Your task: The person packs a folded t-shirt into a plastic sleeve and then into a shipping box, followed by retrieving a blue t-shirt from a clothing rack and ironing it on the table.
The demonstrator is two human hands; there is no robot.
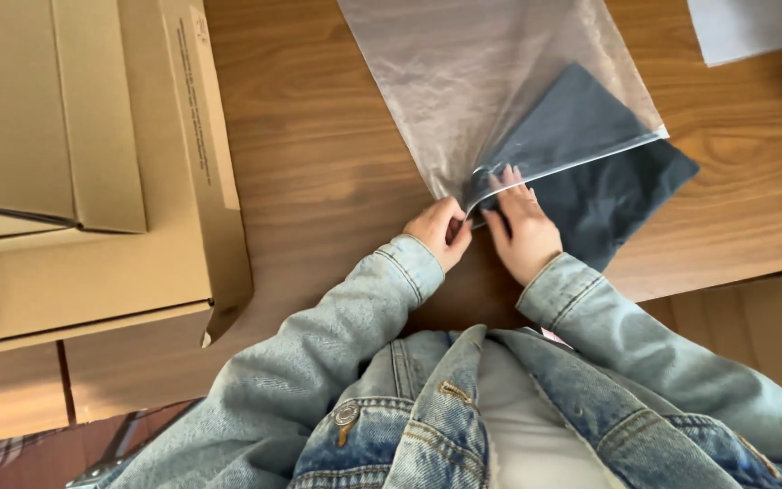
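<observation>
Denim-sleeved arms converge over the wooden counter (319,163): left hand (441,231) pinches the clear plastic bag (472,81) mouth; right hand (525,231), fingers extended, presses the dark folded cloth (608,181) half inside.

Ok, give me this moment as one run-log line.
left hand: pinching corner of clear plastic bag | right hand: flat on dark folded cloth | cloth: partly inside bag | surface: wooden table | nearby: cardboard boxes

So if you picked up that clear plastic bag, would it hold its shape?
Probably not. The clear plastic bag looks thin and crinkled, so it would likely flop and sag. Its glossy film seems slippery, and with the dark folded cloth only partly inside, the cloth might slide out.
</observation>
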